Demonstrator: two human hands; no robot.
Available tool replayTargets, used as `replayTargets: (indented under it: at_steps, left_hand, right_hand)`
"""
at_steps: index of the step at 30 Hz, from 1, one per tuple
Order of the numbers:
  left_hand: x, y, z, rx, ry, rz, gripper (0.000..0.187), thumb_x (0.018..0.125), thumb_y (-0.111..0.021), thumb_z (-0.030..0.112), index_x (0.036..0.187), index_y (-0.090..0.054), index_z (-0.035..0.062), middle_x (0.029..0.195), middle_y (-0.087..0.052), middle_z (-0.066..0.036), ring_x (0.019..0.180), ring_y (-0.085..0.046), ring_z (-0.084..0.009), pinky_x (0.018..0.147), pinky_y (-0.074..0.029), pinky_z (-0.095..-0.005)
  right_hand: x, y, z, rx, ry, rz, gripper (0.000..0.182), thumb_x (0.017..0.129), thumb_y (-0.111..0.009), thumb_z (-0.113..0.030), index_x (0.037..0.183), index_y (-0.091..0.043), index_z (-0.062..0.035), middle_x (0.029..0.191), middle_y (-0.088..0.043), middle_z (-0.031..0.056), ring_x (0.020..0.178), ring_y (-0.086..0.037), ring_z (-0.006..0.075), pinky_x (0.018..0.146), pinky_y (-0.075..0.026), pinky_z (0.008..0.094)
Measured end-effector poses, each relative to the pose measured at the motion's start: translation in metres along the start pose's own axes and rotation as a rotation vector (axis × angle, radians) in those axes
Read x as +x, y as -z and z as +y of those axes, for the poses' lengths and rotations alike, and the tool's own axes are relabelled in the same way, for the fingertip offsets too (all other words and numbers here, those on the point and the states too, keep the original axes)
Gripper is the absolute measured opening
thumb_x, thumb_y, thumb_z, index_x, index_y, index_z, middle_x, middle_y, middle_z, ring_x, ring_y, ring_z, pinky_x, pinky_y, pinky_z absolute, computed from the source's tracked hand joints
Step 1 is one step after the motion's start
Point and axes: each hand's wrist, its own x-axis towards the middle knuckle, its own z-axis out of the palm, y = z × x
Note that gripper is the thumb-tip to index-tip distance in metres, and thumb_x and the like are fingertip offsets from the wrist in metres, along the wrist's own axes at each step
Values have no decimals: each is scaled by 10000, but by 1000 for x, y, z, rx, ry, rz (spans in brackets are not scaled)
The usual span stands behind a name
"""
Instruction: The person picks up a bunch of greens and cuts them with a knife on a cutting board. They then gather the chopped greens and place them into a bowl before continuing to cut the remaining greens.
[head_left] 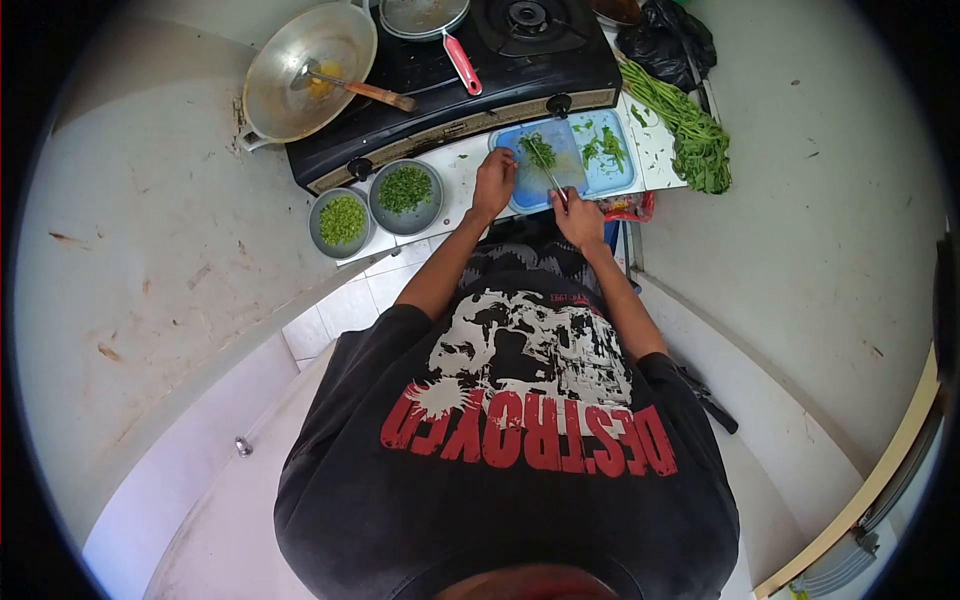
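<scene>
My right hand (580,219) is closed around the handle of a knife (558,186). Its blade lies across a small pile of chopped green leaves (537,150) on a translucent blue cutting board (569,172). At the board's left edge is my left hand (494,182), its fingers loosely bent and slightly apart beside the leaves; nothing shows in them. Under the board's right side is a light blue tray (622,181) with loose leaf pieces (604,149). Two grey bowls stand to the left: one holds chopped dark greens (405,189), the other chopped pale green stems (342,220).
Behind the counter strip stands a black gas stove (430,100) with a wok (270,95), a wooden-handled ladle (375,94) and a red-handled pan (462,65). A bunch of leafy greens (695,140) and a black plastic bag (668,42) lie at the right. Walls close in on both sides.
</scene>
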Motion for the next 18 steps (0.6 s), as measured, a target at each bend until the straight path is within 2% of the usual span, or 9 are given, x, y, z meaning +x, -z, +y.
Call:
replayTargets:
  at_steps: [4,7,10,13,18]
  left_hand:
    - [0,-16,-9,203,-185,-1,204,884,-623,-24,1083,-580,-18,949,-662,-214,867,-680,-360,764,-537,-412]
    - [1,-18,-9,249,-196,-11,189,862,-618,-39,1044,-580,-4,970,-658,-223,881,-653,-405,783,-538,-466]
    - [1,-18,-7,101,-46,-36,195,857,-629,-36,1043,-581,-2,960,-661,-214,877,-659,-391,778,-544,-452]
    - [1,-15,3,90,-36,3,204,850,-637,-39,1043,-579,-3,947,-665,-205,861,-672,-370,763,-546,-433]
    - [-1,-15,6,54,38,-16,306,853,-636,-47,1128,-509,-2,905,-671,-192,833,-686,-350,746,-549,-413]
  right_hand:
    - [-15,-6,9,-35,34,-7,469,992,-501,-473,958,-609,-19,722,-661,280,725,-667,477,676,-531,572]
    - [-22,-7,10,-18,22,-10,465,992,-504,-468,939,-602,-17,715,-656,286,711,-664,480,661,-531,573]
    - [-22,-8,11,-45,27,-55,465,994,-485,-467,975,-601,-17,735,-673,279,709,-679,469,663,-541,568]
    - [-18,-9,9,-46,58,-45,443,992,-500,-446,971,-598,-14,725,-674,268,701,-681,462,650,-544,557]
    - [-6,-8,1,-76,96,-43,417,988,-519,-425,961,-600,-16,707,-674,255,688,-685,446,637,-552,534]
